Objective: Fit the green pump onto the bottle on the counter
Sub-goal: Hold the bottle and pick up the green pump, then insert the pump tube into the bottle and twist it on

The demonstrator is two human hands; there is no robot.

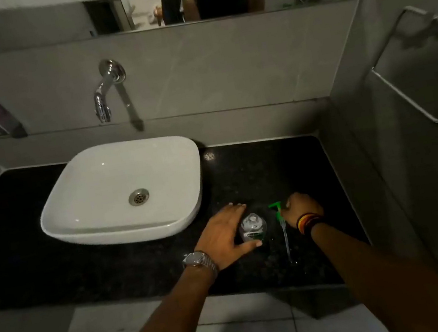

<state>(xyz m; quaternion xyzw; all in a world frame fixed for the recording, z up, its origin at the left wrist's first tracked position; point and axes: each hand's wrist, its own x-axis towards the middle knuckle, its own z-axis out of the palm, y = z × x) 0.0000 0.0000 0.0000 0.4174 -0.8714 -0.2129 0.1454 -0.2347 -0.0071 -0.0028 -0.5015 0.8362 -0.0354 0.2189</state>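
Note:
A small clear bottle (252,227) with an open neck stands upright on the black counter (245,178), right of the basin. My left hand (224,232) curls around its left side, fingers behind it and thumb in front. Just to the right, the green pump (277,209) with its clear dip tube trailing toward me lies at the counter. My right hand (301,205) has its fingers closed on the pump's green head. Bottle and pump are a short gap apart.
A white square basin (82,216) sits on the left half of the counter, under a chrome wall tap (103,98). Grey walls close the counter at the back and right. A towel rail (417,105) hangs on the right wall. The counter's front edge runs below my wrists.

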